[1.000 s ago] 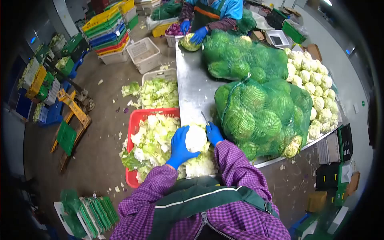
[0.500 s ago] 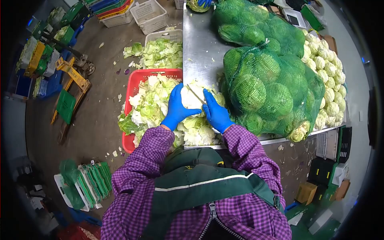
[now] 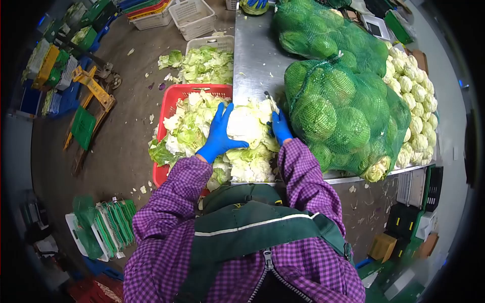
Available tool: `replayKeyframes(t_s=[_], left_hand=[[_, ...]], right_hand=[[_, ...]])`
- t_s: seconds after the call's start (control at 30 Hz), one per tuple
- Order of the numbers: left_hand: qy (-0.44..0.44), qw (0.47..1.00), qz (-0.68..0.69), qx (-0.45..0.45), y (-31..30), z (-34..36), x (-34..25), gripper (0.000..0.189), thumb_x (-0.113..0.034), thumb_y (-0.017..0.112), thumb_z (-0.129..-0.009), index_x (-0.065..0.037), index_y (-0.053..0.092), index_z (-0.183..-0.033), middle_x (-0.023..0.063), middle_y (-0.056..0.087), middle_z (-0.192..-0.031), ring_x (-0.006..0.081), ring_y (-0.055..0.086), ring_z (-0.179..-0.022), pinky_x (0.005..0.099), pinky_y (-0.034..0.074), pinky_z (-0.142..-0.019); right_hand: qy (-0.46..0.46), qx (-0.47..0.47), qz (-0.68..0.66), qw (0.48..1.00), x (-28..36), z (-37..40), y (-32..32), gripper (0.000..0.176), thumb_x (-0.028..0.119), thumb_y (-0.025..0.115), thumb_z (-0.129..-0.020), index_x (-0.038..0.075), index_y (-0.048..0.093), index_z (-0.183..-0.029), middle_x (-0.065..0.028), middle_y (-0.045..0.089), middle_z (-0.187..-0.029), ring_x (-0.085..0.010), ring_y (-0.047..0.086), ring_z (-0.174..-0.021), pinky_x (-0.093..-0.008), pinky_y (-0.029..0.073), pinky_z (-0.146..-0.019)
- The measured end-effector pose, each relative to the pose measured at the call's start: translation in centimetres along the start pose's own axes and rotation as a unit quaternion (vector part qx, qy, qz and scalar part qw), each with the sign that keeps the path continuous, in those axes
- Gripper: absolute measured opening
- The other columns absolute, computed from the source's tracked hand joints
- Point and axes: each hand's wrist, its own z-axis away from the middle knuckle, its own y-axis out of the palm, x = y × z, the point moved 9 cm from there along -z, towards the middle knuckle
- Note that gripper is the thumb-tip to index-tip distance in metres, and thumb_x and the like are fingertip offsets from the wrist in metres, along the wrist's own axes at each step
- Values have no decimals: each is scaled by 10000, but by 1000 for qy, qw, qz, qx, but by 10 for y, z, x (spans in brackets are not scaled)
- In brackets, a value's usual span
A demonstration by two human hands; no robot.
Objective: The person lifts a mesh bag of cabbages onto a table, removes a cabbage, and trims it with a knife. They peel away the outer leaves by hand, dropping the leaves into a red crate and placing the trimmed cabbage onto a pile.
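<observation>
Table edge (image 3: pixel 237 63), cabbage (image 3: pixel 243 123), sack (image 3: pixel 336 111) near right hand (image 3: pixel 280 127)

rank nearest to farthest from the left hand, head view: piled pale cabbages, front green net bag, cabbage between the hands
1. Cabbage: against the left hand
2. Front green net bag: to the right
3. Piled pale cabbages: beyond that bag

Your view curves into black edges. You see sheen on the table (image 3: pixel 254 53) and a dimmer floor (image 3: pixel 132 113).
</observation>
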Motion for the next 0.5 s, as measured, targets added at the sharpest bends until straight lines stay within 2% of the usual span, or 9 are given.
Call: replayKeyframes(t_s=[0.03, 0.1, 0.13, 0.23, 0.27, 0.3, 0.37, 0.43, 0.5], left_hand=[[1, 1000, 0, -5, 3, 8, 5, 1156, -369, 881, -510, 16, 248, -1397, 255, 316, -1379, 369, 297, -1309, 418, 276, -1078], [-68, 994, -1, -82, 7, 34, 37, 1217, -432, 876, -497, 26, 213, -1409, 283, 202, -1448, 388, 251, -1336, 438, 272, -1076], [-121, 982, 69, -124, 16, 42, 47, 1188, -413, 878, -511, 25, 220, -1399, 292, 234, -1420, 399, 272, -1315, 445, 273, -1070], [-98, 971, 26, -217, 18, 41, 7, 1163, -410, 879, -511, 18, 237, -1381, 290, 302, -1364, 409, 316, -1272, 460, 292, -1051], [-97, 972, 20, -213, 16, 33, 9, 1136, -394, 883, -499, -5, 262, -1366, 248, 370, -1315, 388, 368, -1227, 460, 323, -1026], [-99, 972, 20, -214, 12, 24, 13, 1136, -394, 883, -499, -5, 262, -1366, 248, 370, -1315, 388, 368, -1227, 460, 323, -1026], [-101, 985, 17, -136, 16, 8, 15, 1116, -380, 879, -499, -27, 275, -1369, 217, 374, -1325, 372, 390, -1214, 456, 342, -1016], [-63, 993, -2, -104, 14, -7, 10, 1120, -384, 876, -492, -39, 279, -1375, 201, 378, -1333, 363, 398, -1212, 447, 354, -1011], [-52, 997, -22, -58, 20, -14, 8, 1145, -404, 876, -479, -38, 273, -1382, 207, 377, -1337, 368, 394, -1216, 441, 353, -1014]], right_hand=[[161, 15, -75, 984, -7, 21, 0, 461, 289, 421, -965, 89, 346, -1373, -115, 592, -1111, -146, 583, -798, -268, 476, -605], [200, 47, -81, 975, -21, 41, -8, 498, 353, 425, -960, 120, 305, -1383, -91, 636, -926, -96, 485, -535, -245, 373, -424], [194, 36, -83, 977, -18, 52, -13, 456, 353, 432, -958, 106, 377, -1337, -85, 646, -825, -110, 414, -445, -259, 369, -418], [211, 49, -64, 974, -13, 75, -22, 457, 344, 442, -957, 94, 395, -1337, -91, 640, -841, -96, 429, -463, -261, 391, -431], [117, 34, 75, 990, 9, 74, -31, 469, 323, 446, -957, 108, 380, -1368, -163, 651, -957, -206, 586, -574, -324, 477, -514], [117, 36, 76, 990, 16, 76, -30, 469, 323, 446, -957, 108, 380, -1368, -163, 651, -957, -206, 586, -574, -324, 477, -514], [-204, -46, 321, 924, 106, 96, -25, 565, 300, 453, -939, 174, 235, -1445, -247, 554, -1192, -336, 654, -765, -407, 522, -604], [-247, 23, 322, 914, 127, 101, -2, 575, 295, 446, -930, 205, 222, -1451, -273, 394, -1352, -425, 611, -903, -446, 521, -659], [-211, 50, 359, 908, 117, 92, 12, 595, 320, 446, -928, 200, 201, -1457, -265, 341, -1393, -424, 620, -867, -446, 524, -668]])
